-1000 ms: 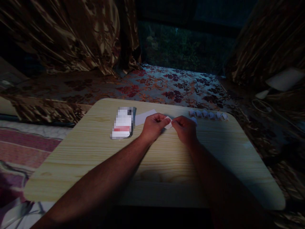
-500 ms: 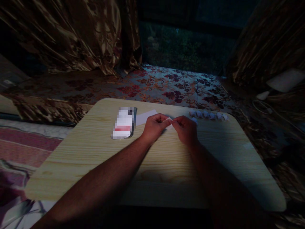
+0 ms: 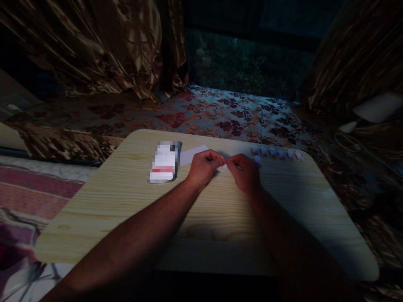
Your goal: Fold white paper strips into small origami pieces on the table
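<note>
Both hands meet over the back middle of the wooden table (image 3: pixel 220 209). My left hand (image 3: pixel 203 167) pinches a small piece of white paper (image 3: pixel 223 166) between thumb and fingers. My right hand (image 3: pixel 245 172) pinches the same piece from its other side, fingertips close to the left ones. Much of the paper is hidden by the fingers. Behind my left hand lies a flat white paper strip (image 3: pixel 192 155). Just beyond my right hand sits a small folded white paper piece (image 3: pixel 257 160), and several more folded paper pieces (image 3: pixel 277 152) stand in a row along the back edge.
A phone-shaped item (image 3: pixel 163 161), pixelated, lies left of the paper strip. A small pale scrap (image 3: pixel 329 193) is near the right edge. Behind the table is a ledge with a flowered cloth (image 3: pixel 233 113); a white lamp (image 3: pixel 378 107) and cable stand at the right.
The paper between my fingertips has turned lower and flatter, so less of it shows. Both hands stay almost in the same place.
</note>
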A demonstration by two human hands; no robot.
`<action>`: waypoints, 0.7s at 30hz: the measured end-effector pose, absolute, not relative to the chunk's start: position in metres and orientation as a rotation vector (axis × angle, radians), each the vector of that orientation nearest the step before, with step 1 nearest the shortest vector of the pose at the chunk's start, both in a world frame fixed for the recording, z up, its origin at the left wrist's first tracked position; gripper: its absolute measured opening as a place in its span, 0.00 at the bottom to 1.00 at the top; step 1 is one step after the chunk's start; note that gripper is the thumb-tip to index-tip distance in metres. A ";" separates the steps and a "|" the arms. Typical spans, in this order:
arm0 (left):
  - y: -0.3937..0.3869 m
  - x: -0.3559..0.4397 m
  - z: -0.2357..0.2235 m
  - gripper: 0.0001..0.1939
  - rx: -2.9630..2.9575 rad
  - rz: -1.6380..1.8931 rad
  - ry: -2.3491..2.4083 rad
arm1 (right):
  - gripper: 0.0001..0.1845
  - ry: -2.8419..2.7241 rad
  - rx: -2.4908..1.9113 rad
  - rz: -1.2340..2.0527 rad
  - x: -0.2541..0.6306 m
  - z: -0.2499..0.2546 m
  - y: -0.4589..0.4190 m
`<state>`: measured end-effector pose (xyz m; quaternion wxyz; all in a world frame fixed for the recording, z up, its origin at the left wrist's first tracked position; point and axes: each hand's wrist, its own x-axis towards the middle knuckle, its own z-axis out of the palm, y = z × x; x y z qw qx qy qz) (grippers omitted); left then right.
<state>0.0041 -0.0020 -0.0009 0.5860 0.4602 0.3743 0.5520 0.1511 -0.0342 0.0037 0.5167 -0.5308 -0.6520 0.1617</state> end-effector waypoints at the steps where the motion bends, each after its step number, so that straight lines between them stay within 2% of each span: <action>1: -0.002 0.004 -0.001 0.11 1.076 1.287 0.871 | 0.06 -1.567 -1.273 0.387 0.151 0.004 -0.034; 21: 0.000 0.004 0.000 0.14 1.024 1.288 0.790 | 0.06 -1.579 -1.288 0.317 0.152 0.003 -0.034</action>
